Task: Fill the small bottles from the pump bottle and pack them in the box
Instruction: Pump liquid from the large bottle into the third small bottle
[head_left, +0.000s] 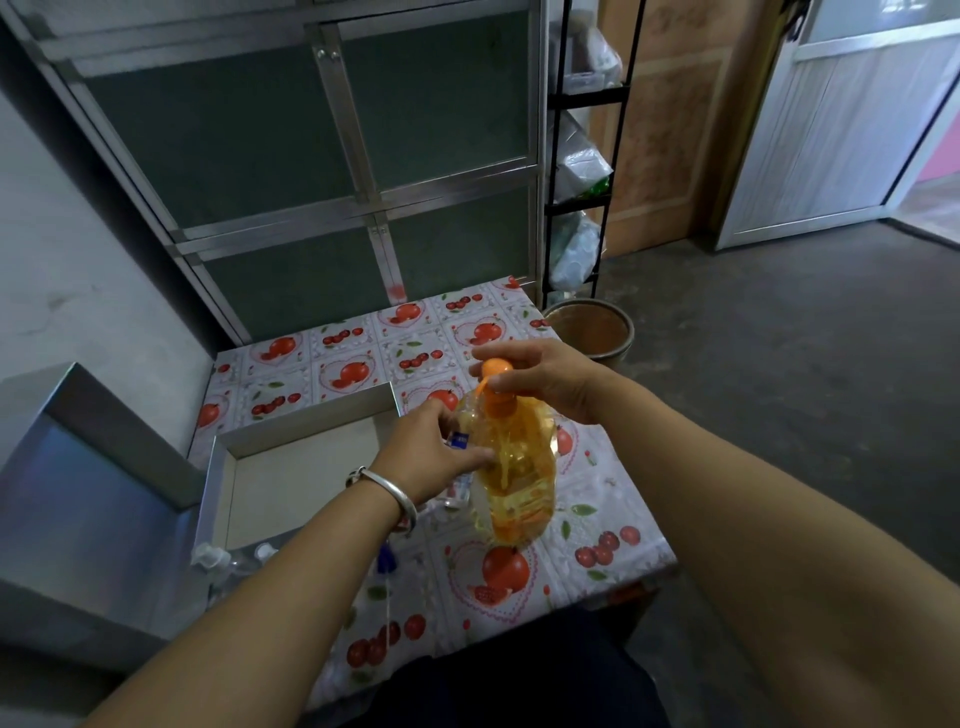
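Your pump bottle (514, 467) stands mid-desk, just right of the open box (291, 467). Your right hand (540, 382) curls over its orange pump head (496, 371); your left hand (434, 452) grips a small bottle (460, 441) against its side. More small bottles (234, 561) lie by the box's near edge. The desk (597, 519) ends close on the right, with floor (805, 389) beyond.

Small bottle (459, 440) mostly behind left hand (434, 453)

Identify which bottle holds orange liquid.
The pump bottle, tall and orange-capped, between both hands; the small bottles beside the box look clear.
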